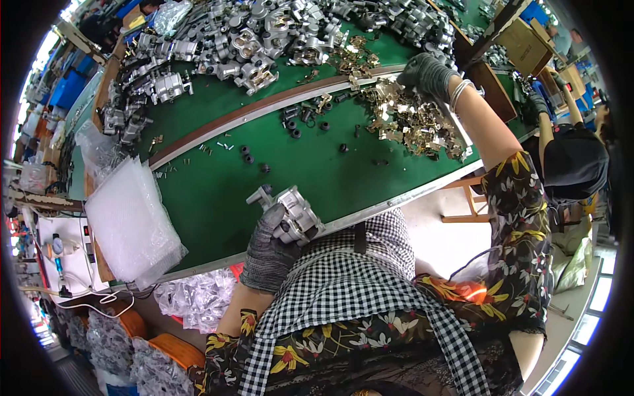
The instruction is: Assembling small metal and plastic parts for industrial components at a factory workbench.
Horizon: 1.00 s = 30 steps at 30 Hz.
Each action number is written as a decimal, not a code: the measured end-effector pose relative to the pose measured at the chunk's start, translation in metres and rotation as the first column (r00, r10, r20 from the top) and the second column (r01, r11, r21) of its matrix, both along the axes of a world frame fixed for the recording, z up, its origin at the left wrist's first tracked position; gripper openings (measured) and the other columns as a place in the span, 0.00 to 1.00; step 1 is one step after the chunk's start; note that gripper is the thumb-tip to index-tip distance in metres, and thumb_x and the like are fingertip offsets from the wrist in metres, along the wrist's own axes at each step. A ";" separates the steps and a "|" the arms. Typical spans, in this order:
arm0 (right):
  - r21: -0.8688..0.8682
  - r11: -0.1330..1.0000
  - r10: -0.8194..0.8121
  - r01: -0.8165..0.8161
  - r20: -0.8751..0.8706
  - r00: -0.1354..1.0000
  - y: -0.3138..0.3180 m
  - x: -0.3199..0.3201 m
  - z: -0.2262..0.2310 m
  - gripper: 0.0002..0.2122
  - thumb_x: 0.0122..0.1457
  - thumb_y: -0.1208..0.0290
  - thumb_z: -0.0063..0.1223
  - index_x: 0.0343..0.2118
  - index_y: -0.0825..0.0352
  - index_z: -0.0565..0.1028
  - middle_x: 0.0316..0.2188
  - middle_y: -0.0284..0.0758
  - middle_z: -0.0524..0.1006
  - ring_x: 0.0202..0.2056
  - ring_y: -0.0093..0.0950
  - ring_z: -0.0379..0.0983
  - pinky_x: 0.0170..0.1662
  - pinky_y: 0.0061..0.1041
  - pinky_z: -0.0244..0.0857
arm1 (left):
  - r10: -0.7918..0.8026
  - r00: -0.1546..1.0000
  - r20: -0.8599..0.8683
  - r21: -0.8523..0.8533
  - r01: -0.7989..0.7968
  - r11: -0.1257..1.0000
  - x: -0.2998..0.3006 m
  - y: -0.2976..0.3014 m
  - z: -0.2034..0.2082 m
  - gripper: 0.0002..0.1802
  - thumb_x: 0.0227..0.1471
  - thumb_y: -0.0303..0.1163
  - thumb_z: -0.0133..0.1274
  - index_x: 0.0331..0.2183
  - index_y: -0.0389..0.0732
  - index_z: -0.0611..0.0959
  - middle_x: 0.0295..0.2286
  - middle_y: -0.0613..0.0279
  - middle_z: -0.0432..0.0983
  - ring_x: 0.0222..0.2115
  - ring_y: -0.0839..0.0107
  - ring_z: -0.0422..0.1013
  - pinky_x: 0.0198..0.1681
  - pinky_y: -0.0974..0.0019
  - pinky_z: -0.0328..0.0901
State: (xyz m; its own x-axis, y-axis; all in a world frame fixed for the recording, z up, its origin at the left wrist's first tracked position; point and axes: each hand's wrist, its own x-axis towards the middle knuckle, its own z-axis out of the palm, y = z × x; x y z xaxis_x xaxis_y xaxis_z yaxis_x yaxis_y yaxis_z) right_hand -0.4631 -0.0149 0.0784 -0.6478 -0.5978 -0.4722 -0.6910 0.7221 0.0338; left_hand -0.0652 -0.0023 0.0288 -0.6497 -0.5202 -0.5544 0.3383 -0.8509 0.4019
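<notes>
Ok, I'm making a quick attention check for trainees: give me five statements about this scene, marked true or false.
1. The left hand holds a silver metal part. True.
2. The right hand is bare. False: it wears a grey glove, as does the left.
3. Small black parts lie on the green tabletop. True.
4. The right hand is at the white plastic sheets. False: it is at the far edge of the gold-coloured pieces; the sheets lie at the left.
5. The person's apron is plain red. False: it is black-and-white checked.
</notes>
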 end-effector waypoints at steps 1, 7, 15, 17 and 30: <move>-0.109 0.993 -0.045 0.055 0.095 0.995 0.005 0.003 0.000 0.11 0.46 0.59 0.57 0.25 0.61 0.79 0.22 0.34 0.78 0.20 0.25 0.73 0.29 0.31 0.68 | 0.008 1.000 0.005 -0.001 -0.008 1.000 0.006 -0.001 -0.005 0.12 0.51 0.37 0.53 0.35 0.40 0.72 0.19 0.77 0.62 0.16 0.86 0.56 0.26 0.77 0.60; -0.552 0.782 0.373 -0.290 0.041 0.927 0.001 0.010 -0.022 0.09 0.48 0.64 0.56 0.29 0.64 0.79 0.26 0.39 0.78 0.25 0.28 0.73 0.36 0.28 0.69 | -0.145 0.967 -0.210 -0.033 0.141 0.989 0.012 -0.005 -0.039 0.23 0.49 0.40 0.55 0.44 0.38 0.74 0.33 0.60 0.74 0.34 0.65 0.73 0.44 0.56 0.70; -0.309 0.811 0.462 -0.496 -0.181 0.868 -0.080 0.104 -0.061 0.16 0.46 0.60 0.56 0.26 0.72 0.77 0.24 0.48 0.77 0.29 0.44 0.75 0.38 0.38 0.69 | -0.116 0.981 -0.154 -0.031 0.112 0.993 0.021 0.001 -0.033 0.27 0.49 0.42 0.55 0.47 0.39 0.71 0.35 0.60 0.73 0.37 0.65 0.72 0.45 0.54 0.69; -0.268 0.823 0.466 -0.501 -0.186 0.865 -0.092 0.091 -0.086 0.16 0.46 0.60 0.57 0.28 0.71 0.78 0.26 0.47 0.77 0.31 0.44 0.75 0.38 0.38 0.69 | -0.083 0.986 -0.146 -0.033 0.079 0.996 0.032 -0.002 -0.043 0.26 0.48 0.42 0.56 0.47 0.39 0.72 0.35 0.60 0.73 0.37 0.65 0.72 0.45 0.54 0.69; -0.515 0.831 0.286 -0.210 0.073 0.956 -0.072 0.084 -0.046 0.14 0.45 0.63 0.63 0.32 0.66 0.77 0.26 0.39 0.79 0.26 0.32 0.76 0.32 0.31 0.71 | 0.090 0.987 -0.135 0.028 -0.087 0.996 0.058 -0.006 -0.037 0.26 0.47 0.41 0.57 0.46 0.40 0.72 0.38 0.56 0.74 0.39 0.61 0.73 0.48 0.49 0.67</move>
